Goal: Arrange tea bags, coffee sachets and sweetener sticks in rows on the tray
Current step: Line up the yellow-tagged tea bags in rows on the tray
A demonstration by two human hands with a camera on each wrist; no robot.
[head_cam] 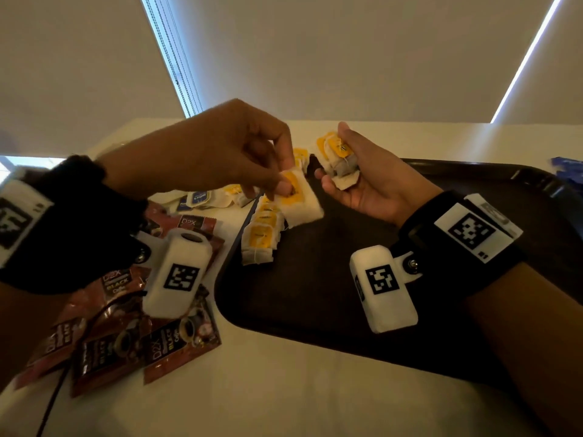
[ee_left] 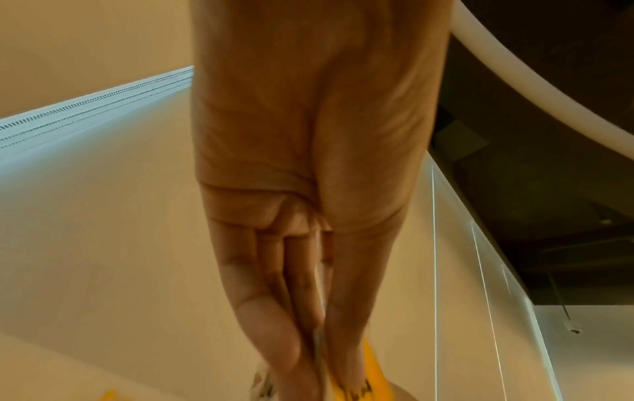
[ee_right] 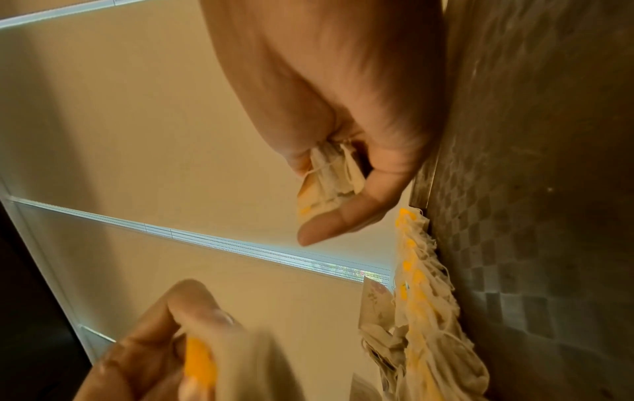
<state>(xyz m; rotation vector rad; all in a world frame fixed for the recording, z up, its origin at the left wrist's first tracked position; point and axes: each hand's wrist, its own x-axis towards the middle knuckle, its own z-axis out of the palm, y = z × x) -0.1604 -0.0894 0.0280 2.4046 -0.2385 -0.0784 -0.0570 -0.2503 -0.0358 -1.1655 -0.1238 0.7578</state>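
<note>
My left hand (head_cam: 280, 187) pinches one white tea bag (head_cam: 298, 200) with a yellow tag between thumb and fingers, just above the left end of the dark tray (head_cam: 315, 294). The left wrist view shows that tea bag (ee_left: 374, 374) at the fingertips (ee_left: 284, 344). To its right, my right hand (head_cam: 334, 165) lies palm up and grips a small bundle of tea bags (head_cam: 339, 159); the bundle (ee_right: 329, 179) also shows in the right wrist view. A row of tea bags (head_cam: 262, 234) lies overlapped along the tray's left edge, seen too as the row (ee_right: 422, 312).
Several brown coffee sachets (head_cam: 179, 345) lie loose on the white table left of the tray. Blue and white packets (head_cam: 198, 197) and more tea bags lie behind them. Something blue (head_cam: 568, 171) sits past the tray's far right rim. A dark cable (head_cam: 53, 402) runs over the table's front left.
</note>
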